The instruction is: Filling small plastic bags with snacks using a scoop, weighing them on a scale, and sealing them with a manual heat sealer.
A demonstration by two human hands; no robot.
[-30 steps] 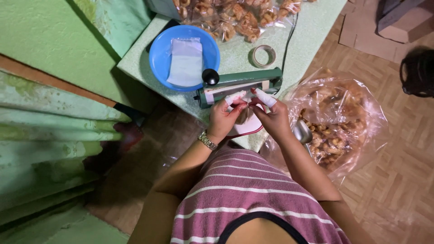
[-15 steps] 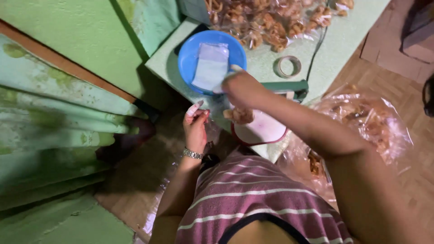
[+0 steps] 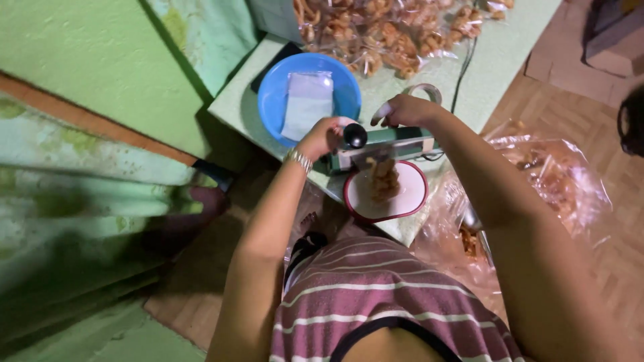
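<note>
A green heat sealer (image 3: 396, 144) lies on the low table's near edge. My left hand (image 3: 320, 137) is curled against its black knob handle (image 3: 354, 135). My right hand (image 3: 404, 110), with white tape on a finger, lies palm down over the sealer's far side; what its fingers hold is hidden. A small clear bag of fried snacks (image 3: 382, 177) hangs from the sealer's jaw over a white plate with a red rim (image 3: 355, 201).
A blue bowl (image 3: 272, 100) holds a stack of clear bags (image 3: 307, 104). A tape roll (image 3: 421, 90) and a pile of packed snack bags (image 3: 396, 27) lie further back. A large open plastic bag of snacks (image 3: 550, 174) sits on the wooden floor at right.
My left hand rose from beside my lap to the sealer's knob. My right hand moved from the blue bowl onto the sealer. The small snack bag now hangs from the sealer.
</note>
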